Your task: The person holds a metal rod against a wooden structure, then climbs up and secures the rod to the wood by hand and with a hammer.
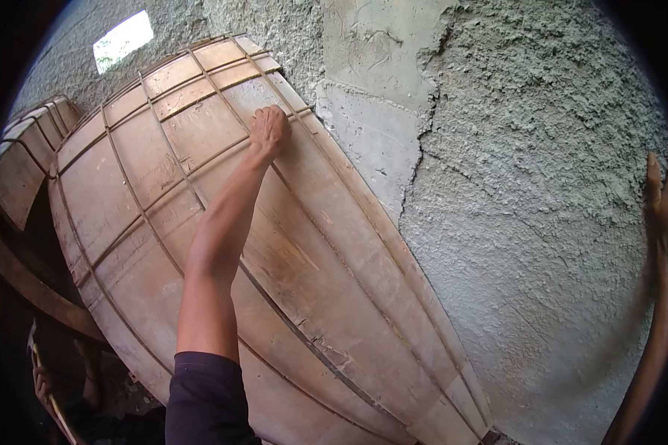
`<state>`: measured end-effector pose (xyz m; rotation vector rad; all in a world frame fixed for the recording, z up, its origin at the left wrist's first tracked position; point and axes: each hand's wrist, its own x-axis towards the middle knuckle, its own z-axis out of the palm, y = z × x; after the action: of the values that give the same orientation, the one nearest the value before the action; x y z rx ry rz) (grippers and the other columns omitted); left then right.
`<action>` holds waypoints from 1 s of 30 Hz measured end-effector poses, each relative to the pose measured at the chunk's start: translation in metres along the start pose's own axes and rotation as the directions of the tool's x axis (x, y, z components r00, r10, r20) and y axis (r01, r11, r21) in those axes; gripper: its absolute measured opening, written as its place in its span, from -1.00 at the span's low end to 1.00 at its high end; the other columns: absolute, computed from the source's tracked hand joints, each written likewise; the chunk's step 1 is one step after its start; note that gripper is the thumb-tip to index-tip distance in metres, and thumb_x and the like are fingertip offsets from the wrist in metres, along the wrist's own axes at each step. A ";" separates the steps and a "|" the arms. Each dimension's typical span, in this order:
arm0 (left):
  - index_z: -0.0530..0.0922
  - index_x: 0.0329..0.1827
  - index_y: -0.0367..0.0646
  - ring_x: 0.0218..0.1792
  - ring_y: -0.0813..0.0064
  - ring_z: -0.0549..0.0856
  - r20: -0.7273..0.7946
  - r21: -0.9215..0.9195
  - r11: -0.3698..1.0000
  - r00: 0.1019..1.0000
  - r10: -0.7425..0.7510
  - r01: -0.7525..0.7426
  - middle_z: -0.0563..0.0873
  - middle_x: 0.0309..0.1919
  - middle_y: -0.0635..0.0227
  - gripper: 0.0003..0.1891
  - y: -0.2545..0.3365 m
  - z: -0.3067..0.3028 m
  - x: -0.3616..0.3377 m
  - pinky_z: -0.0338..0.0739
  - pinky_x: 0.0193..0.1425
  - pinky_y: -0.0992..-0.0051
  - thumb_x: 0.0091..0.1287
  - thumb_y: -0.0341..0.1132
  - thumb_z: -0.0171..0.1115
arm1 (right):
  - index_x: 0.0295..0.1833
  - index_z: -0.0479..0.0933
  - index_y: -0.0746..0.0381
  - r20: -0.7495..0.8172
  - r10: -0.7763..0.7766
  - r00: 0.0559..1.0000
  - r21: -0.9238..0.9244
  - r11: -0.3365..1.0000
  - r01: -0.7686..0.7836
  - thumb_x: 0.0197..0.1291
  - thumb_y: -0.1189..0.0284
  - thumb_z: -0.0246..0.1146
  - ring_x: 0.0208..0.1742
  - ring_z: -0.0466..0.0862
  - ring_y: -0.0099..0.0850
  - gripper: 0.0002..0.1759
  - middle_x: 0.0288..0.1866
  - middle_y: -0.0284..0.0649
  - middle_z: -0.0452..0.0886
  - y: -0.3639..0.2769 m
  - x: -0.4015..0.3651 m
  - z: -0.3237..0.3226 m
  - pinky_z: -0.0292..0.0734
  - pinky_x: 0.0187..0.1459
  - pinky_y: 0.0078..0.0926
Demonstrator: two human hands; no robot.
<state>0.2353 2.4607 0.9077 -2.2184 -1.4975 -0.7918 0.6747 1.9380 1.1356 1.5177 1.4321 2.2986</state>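
Note:
My left hand [269, 132] is closed at the upper part of a large curved wooden panel [297, 259], its fingers wrapped round a thin rod of the grid [219, 93] lying over the panel. The dark-sleeved left arm reaches up across the panel. At the far right edge, my right hand [654, 182] is raised against the rough grey wall [527, 185], with its fingers stretched upward and nothing visible in it. Part of this hand is lost in the dark rim of the view.
At the lower left another person's hand [43, 382] holds a long thin handle [56, 411]. A second curved wooden piece [18, 178] stands at the left. A crack runs down the wall, and a small bright opening [123, 41] lies at the upper left.

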 end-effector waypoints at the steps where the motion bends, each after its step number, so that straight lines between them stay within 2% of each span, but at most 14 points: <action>1: 0.66 -0.10 -0.36 0.09 0.01 0.69 0.009 0.006 1.000 1.000 -0.012 0.012 0.75 -0.07 -0.09 -0.77 -0.001 0.002 -0.005 0.57 0.15 0.09 0.31 -0.39 0.16 | 0.59 0.20 0.34 0.003 -0.003 1.000 0.004 1.000 0.003 0.49 -0.26 -0.19 0.65 0.15 0.16 -0.06 0.64 0.18 0.14 0.001 0.000 0.003 0.00 0.55 0.31; 3: 0.65 -0.09 -0.36 0.09 0.01 0.68 0.004 0.007 1.000 1.000 -0.014 0.014 0.75 -0.06 -0.10 -0.76 -0.001 0.003 0.000 0.57 0.15 0.09 0.31 -0.39 0.15 | 0.58 0.21 0.34 -0.097 -0.088 0.991 -0.064 0.995 0.082 0.49 -0.26 -0.17 0.65 0.15 0.16 -0.06 0.65 0.19 0.14 0.004 0.000 0.008 0.01 0.55 0.31; 6: 0.63 -0.06 -0.37 0.10 0.00 0.67 -0.006 0.011 1.000 1.000 0.003 -0.003 0.74 -0.04 -0.11 -0.75 -0.003 0.006 0.000 0.56 0.16 0.08 0.32 -0.38 0.14 | 0.57 0.22 0.35 -0.002 0.016 1.000 0.021 1.000 -0.016 0.49 -0.25 -0.16 0.64 0.18 0.18 -0.07 0.63 0.21 0.16 -0.004 0.001 -0.004 0.04 0.53 0.34; 16: 0.62 -0.05 -0.37 0.10 0.00 0.67 -0.002 0.028 1.000 1.000 -0.001 0.001 0.73 -0.04 -0.08 -0.72 -0.003 0.005 -0.005 0.56 0.17 0.09 0.33 -0.33 0.18 | 0.56 0.22 0.37 0.020 0.013 1.000 0.044 0.999 -0.014 0.50 -0.24 -0.15 0.63 0.18 0.20 -0.07 0.61 0.23 0.18 -0.003 0.001 -0.003 0.05 0.52 0.36; 19: 0.62 -0.05 -0.37 0.10 0.01 0.67 -0.004 0.034 0.999 1.000 0.001 -0.001 0.73 -0.04 -0.07 -0.72 -0.004 0.006 -0.005 0.56 0.17 0.09 0.33 -0.31 0.19 | 0.57 0.21 0.36 -0.111 -0.101 0.989 -0.054 0.994 0.095 0.50 -0.25 -0.15 0.64 0.16 0.18 -0.07 0.62 0.22 0.16 -0.008 0.000 -0.003 0.03 0.53 0.34; 20: 0.62 -0.04 -0.37 0.10 0.01 0.68 -0.006 0.037 0.999 1.000 0.002 -0.002 0.73 -0.04 -0.07 -0.71 -0.003 0.005 -0.003 0.56 0.17 0.08 0.33 -0.30 0.20 | 0.58 0.21 0.35 0.286 0.170 0.943 -0.438 0.899 -0.029 0.50 -0.25 -0.15 0.65 0.16 0.17 -0.07 0.63 0.21 0.16 -0.026 -0.001 -0.024 0.02 0.54 0.34; 22: 0.62 -0.04 -0.36 0.11 0.02 0.67 0.003 0.033 0.999 1.000 0.002 -0.002 0.73 -0.04 -0.06 -0.72 -0.003 0.003 -0.004 0.56 0.17 0.08 0.33 -0.30 0.20 | 0.58 0.20 0.35 0.490 0.527 0.694 -0.757 0.652 0.039 0.50 -0.25 -0.16 0.65 0.15 0.17 -0.07 0.63 0.20 0.15 -0.026 -0.001 -0.024 0.01 0.54 0.33; 23: 0.62 -0.04 -0.35 0.11 0.02 0.67 0.010 0.029 1.000 1.000 0.002 -0.003 0.73 -0.04 -0.06 -0.72 -0.002 0.003 -0.004 0.55 0.18 0.08 0.33 -0.30 0.20 | 0.58 0.20 0.35 0.284 0.164 0.945 -0.432 0.902 -0.027 0.50 -0.24 -0.16 0.65 0.15 0.17 -0.08 0.63 0.20 0.15 -0.006 -0.001 -0.002 0.01 0.54 0.33; 24: 0.62 -0.04 -0.35 0.11 0.02 0.67 0.014 0.030 1.000 1.000 0.003 -0.003 0.73 -0.04 -0.06 -0.72 -0.003 0.005 -0.006 0.55 0.18 0.08 0.33 -0.30 0.20 | 0.58 0.20 0.35 -0.118 -0.105 0.987 -0.044 0.994 0.100 0.50 -0.24 -0.16 0.65 0.15 0.16 -0.08 0.63 0.20 0.15 0.005 -0.001 0.010 0.01 0.55 0.33; 25: 0.62 -0.04 -0.35 0.11 0.02 0.67 0.004 0.027 1.000 1.000 -0.006 0.006 0.73 -0.04 -0.05 -0.72 -0.003 0.005 -0.003 0.55 0.19 0.08 0.33 -0.30 0.20 | 0.58 0.20 0.35 -0.120 -0.101 0.988 -0.049 0.994 0.096 0.50 -0.24 -0.16 0.65 0.15 0.16 -0.08 0.63 0.20 0.15 -0.008 0.002 -0.004 0.01 0.55 0.33; 26: 0.62 -0.04 -0.34 0.12 0.02 0.66 -0.001 0.022 1.000 1.000 -0.015 0.015 0.74 -0.04 -0.05 -0.72 -0.003 0.007 -0.002 0.54 0.19 0.08 0.33 -0.30 0.19 | 0.58 0.20 0.35 0.279 0.183 0.943 -0.437 0.899 -0.045 0.50 -0.24 -0.16 0.65 0.14 0.16 -0.08 0.63 0.20 0.15 -0.028 0.003 -0.026 0.01 0.55 0.33; 28: 0.62 -0.04 -0.34 0.12 0.03 0.66 0.006 0.025 1.000 1.000 -0.019 0.018 0.74 -0.03 -0.05 -0.72 -0.003 0.008 -0.005 0.54 0.20 0.08 0.33 -0.30 0.19 | 0.58 0.20 0.35 0.480 0.550 0.684 -0.763 0.646 0.016 0.50 -0.24 -0.16 0.65 0.14 0.16 -0.08 0.64 0.20 0.15 -0.029 0.002 -0.025 0.00 0.55 0.33; 29: 0.63 -0.03 -0.34 0.12 0.03 0.66 0.004 0.025 0.999 1.000 -0.021 0.021 0.74 -0.03 -0.05 -0.72 -0.003 0.007 -0.002 0.53 0.20 0.08 0.34 -0.30 0.19 | 0.58 0.20 0.35 0.265 0.171 0.949 -0.443 0.896 -0.038 0.50 -0.24 -0.16 0.65 0.14 0.16 -0.08 0.63 0.20 0.15 -0.006 -0.001 -0.001 0.01 0.55 0.33; 30: 0.63 -0.03 -0.34 0.12 0.03 0.66 0.011 0.026 0.999 1.000 -0.024 0.023 0.74 -0.03 -0.05 -0.72 -0.004 0.008 -0.006 0.53 0.20 0.08 0.34 -0.30 0.19 | 0.58 0.20 0.35 -0.150 -0.126 0.980 -0.064 0.991 0.118 0.50 -0.24 -0.17 0.66 0.14 0.16 -0.08 0.63 0.21 0.15 0.006 -0.002 0.013 0.01 0.55 0.33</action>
<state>0.2321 2.4622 0.8979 -2.1939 -1.5333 -0.7642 0.6875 1.9421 1.1397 1.2248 1.4379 2.4050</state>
